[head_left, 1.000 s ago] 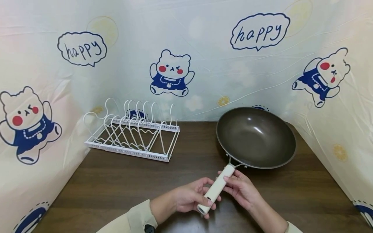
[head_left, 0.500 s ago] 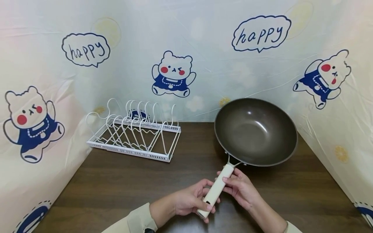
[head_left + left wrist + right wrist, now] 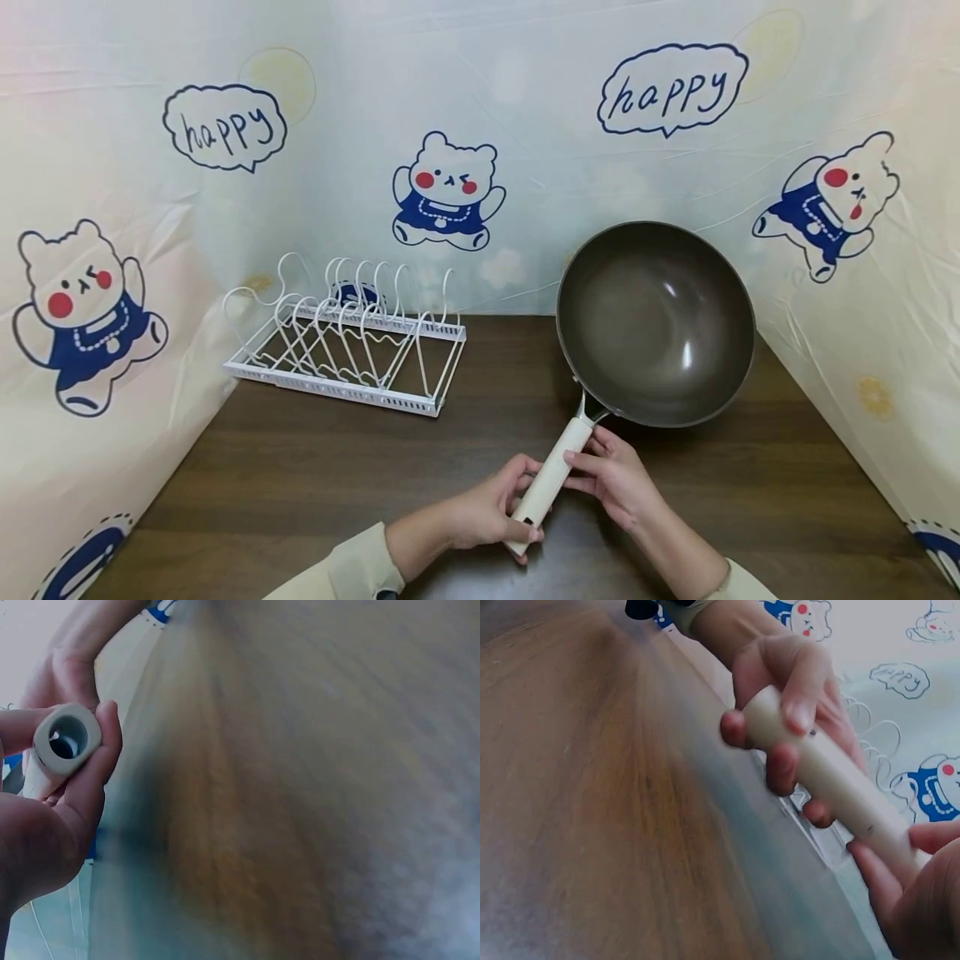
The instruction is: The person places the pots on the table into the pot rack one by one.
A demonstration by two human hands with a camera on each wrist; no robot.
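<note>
A dark brown wok [image 3: 652, 325] with a cream handle [image 3: 551, 477] is held over the right side of the table, its inner face tilted toward me. My left hand [image 3: 487, 508] grips the lower end of the handle, thumb on top. Higher up, near the metal joint, my right hand [image 3: 618, 483] pinches the handle between thumb and fingers. In the left wrist view the hollow end of the handle [image 3: 67, 741] pokes out between thumb and fingers. The right wrist view has both hands on the handle [image 3: 832, 780].
A white wire rack [image 3: 345, 358] with several upright loops stands on the left of the brown wooden table [image 3: 360, 467]. A pale curtain [image 3: 540, 125] printed with bears encloses the table at the back and both sides.
The wok has tipped up, its far rim rising and its inner face turning more toward me. Both hands keep their hold on the handle and shift slightly left. The rack stays put.
</note>
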